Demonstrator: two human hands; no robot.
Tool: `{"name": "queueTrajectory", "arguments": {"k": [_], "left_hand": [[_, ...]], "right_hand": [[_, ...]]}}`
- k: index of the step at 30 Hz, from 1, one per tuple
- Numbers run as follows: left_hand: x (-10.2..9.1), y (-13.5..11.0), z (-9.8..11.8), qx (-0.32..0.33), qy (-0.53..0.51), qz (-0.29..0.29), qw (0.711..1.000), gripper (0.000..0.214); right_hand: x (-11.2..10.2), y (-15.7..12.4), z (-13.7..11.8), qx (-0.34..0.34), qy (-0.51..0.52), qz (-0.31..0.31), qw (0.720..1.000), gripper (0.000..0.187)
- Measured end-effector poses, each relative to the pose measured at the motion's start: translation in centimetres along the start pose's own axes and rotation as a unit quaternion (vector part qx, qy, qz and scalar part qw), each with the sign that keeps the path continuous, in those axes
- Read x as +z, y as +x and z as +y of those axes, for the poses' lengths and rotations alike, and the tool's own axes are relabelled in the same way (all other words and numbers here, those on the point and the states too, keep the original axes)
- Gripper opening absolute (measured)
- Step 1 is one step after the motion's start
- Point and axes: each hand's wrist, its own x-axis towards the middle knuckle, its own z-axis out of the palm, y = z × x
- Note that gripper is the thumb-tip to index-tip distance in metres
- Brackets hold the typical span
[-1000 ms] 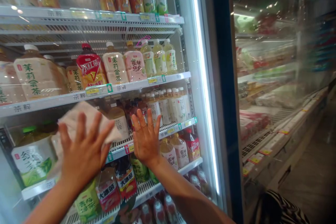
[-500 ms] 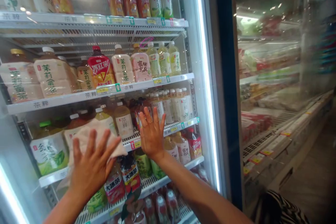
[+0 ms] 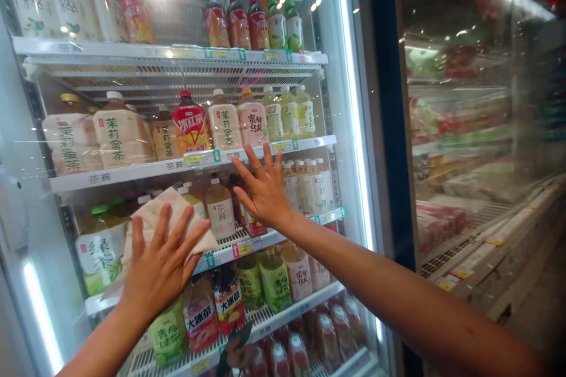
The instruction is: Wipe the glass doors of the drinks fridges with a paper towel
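My left hand [image 3: 157, 268] lies with spread fingers over a pale cloth [image 3: 163, 209], holding it flat against the glass door of a drinks cooler. Parts of the cloth show between and above the fingers. To its right and a little higher, my right hand [image 3: 266, 191] has its fingers spread and holds nothing. Its palm faces the glass; whether it touches cannot be told. Behind the hands stand a green-capped green tea bottle [image 3: 101, 250] and a brown tea bottle [image 3: 220, 212].
Cooler shelves [image 3: 108, 179] bear rows of bottled teas, including a red-labelled bottle [image 3: 191, 123]. A bright light strip [image 3: 354, 100] runs down the right side beside a dark blue frame [image 3: 382, 129]. Farther right stands another glass-fronted chiller [image 3: 464, 188] with packaged goods.
My right hand has moved up across the glass, to the level of the middle shelf edge. My left hand and cloth have shifted slightly up and left against the bottles. The view has tilted slightly.
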Motion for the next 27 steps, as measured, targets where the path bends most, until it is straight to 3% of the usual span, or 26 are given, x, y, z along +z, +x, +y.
{"name": "queueTrajectory", "arguments": {"k": [2,5,7,9,11,12,14,17,19,21,24,25,27], "left_hand": [[0.1,1.1,-0.5,0.012,0.003,0.004,1.000,0.071],[-0.6,5.5,-1.9,-0.090,0.007,0.031,0.995,0.067],[-0.4,6.8,-0.7,-0.132,0.008,0.047,0.990,0.068],[1.0,5.3,2.2,-0.088,0.011,0.047,0.995,0.074],[2.6,2.8,5.3,0.032,0.016,0.023,0.999,0.079],[3.1,2.1,6.4,0.093,0.019,0.004,0.996,0.079],[3.5,2.8,6.8,0.134,0.026,-0.006,0.991,0.074],[2.8,8.3,5.3,0.022,0.024,0.026,0.999,0.065],[2.6,10.8,5.5,-0.058,0.018,0.040,0.997,0.063],[3.4,9.9,7.6,-0.038,0.016,0.033,0.999,0.065],[5.4,4.2,11.8,0.146,0.007,0.003,0.989,0.067],[5.8,2.8,12.6,0.206,0.000,-0.007,0.978,0.065],[5.7,3.1,12.5,0.220,0.003,-0.015,0.975,0.063]], "right_hand": [[0.0,0.6,0.1,-0.010,0.007,0.012,1.000,0.079],[0.0,0.2,0.7,-0.030,0.012,0.018,0.999,0.080],[0.0,-0.9,1.6,-0.049,0.009,0.014,0.999,0.080],[0.0,-2.3,3.0,-0.069,0.005,0.004,0.998,0.079],[-0.3,-3.6,4.9,-0.092,0.001,-0.005,0.996,0.077],[-0.5,-4.1,6.1,-0.103,-0.002,-0.009,0.995,0.076],[-1.0,-4.7,8.4,-0.124,-0.010,-0.018,0.992,0.075],[-1.4,-4.9,11.3,-0.116,-0.019,-0.016,0.993,0.071],[-1.2,-5.1,12.3,-0.078,-0.017,0.006,0.997,0.068],[-0.8,-5.4,12.4,-0.030,-0.014,0.027,0.999,0.065],[-0.3,-5.9,11.9,0.009,-0.015,0.032,0.999,0.064],[-0.3,-6.0,11.8,0.011,-0.015,0.030,0.999,0.064],[-0.3,-6.1,11.6,0.012,-0.015,0.029,0.999,0.065]]}}
